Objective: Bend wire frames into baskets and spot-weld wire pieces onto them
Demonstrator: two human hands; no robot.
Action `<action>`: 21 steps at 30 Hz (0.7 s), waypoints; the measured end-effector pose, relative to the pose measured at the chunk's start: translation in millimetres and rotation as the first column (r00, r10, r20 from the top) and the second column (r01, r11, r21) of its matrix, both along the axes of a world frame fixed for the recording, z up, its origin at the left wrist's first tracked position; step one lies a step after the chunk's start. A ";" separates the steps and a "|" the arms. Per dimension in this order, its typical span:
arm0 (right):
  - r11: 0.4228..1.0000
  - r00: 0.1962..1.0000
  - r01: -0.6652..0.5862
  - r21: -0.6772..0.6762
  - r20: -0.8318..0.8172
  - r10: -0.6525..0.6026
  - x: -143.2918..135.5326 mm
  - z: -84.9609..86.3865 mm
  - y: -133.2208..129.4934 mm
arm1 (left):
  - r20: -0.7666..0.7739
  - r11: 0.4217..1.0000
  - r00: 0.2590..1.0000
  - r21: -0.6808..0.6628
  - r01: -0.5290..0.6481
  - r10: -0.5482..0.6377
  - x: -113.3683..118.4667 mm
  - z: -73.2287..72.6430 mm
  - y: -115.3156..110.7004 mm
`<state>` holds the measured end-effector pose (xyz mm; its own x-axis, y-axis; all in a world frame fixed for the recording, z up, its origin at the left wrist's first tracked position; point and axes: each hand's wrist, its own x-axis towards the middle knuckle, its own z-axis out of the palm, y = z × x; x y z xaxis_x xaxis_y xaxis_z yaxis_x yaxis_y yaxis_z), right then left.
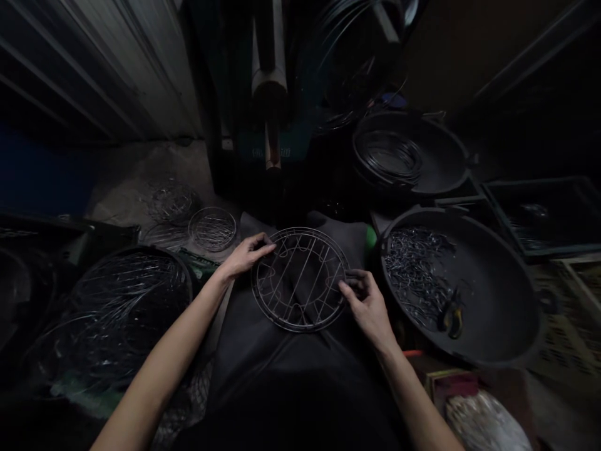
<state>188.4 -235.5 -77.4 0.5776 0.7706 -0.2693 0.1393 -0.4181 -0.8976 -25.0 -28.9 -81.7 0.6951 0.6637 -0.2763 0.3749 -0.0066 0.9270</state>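
A round wire rack (300,326) with several parallel bars and small bent loops inside its rim lies above the dark cloth over my lap. My left hand (250,254) pinches its upper left rim between thumb and fingers. On the right side, my right hand (369,304) grips the rim, thumb on top and fingers curled at the edge. Both hands hold the rack roughly level. Right of my right hand is a wide dark pan (493,300) with many short bent wire pieces (416,269) and yellow-and-black pliers (453,319) in it.
A second pan (441,156) behind holds coiled wire (389,156). At the left stand a tub of long wires (131,294) and a small round basket of rods (213,229). A machine (270,94) rises ahead. A clear bag (486,419) lies at the lower right.
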 end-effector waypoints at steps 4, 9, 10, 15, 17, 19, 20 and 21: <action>1.000 1.000 -0.005 0.027 0.003 0.005 -4.1 3.5 1.5 | 0.022 0.998 0.999 -0.051 0.038 -0.037 -1.5 -1.4 3.9; 0.998 1.000 0.025 0.052 -0.019 -0.024 -3.7 2.5 8.1 | 0.032 0.994 0.997 -0.083 0.066 -0.064 -4.2 -2.9 8.4; 0.998 0.999 0.036 0.056 -0.021 -0.035 -3.8 2.0 8.5 | 0.029 0.994 0.997 -0.080 0.074 -0.072 -4.5 -3.2 8.7; 0.994 0.985 0.076 -0.072 0.162 -0.064 -6.7 5.9 4.1 | 0.032 0.998 0.998 -0.041 0.053 -0.052 -2.8 -4.5 7.7; 0.988 0.960 0.047 -0.150 0.280 -0.003 -7.6 10.4 3.2 | 0.058 0.998 0.998 -0.044 0.039 -0.036 -1.7 -4.3 7.1; 0.986 0.934 0.017 -0.166 0.354 0.043 -8.2 14.5 4.7 | 0.061 0.997 0.997 -0.056 0.054 -0.051 -1.2 -3.1 7.7; 0.987 0.923 0.009 -0.157 0.382 0.052 -8.5 15.8 6.1 | 0.054 0.996 0.997 -0.063 0.067 -0.064 -1.1 -2.3 8.5; 0.989 0.910 0.004 -0.150 0.410 0.058 -8.8 16.7 7.6 | 0.046 0.994 0.996 -0.072 0.079 -0.075 -1.2 -1.6 9.6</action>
<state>179.6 -227.9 -60.8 0.6404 0.7584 -0.1212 0.4966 -0.5293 -0.6879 -26.1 -19.3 -83.3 0.7557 0.5868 -0.2908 0.3354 0.0346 0.9414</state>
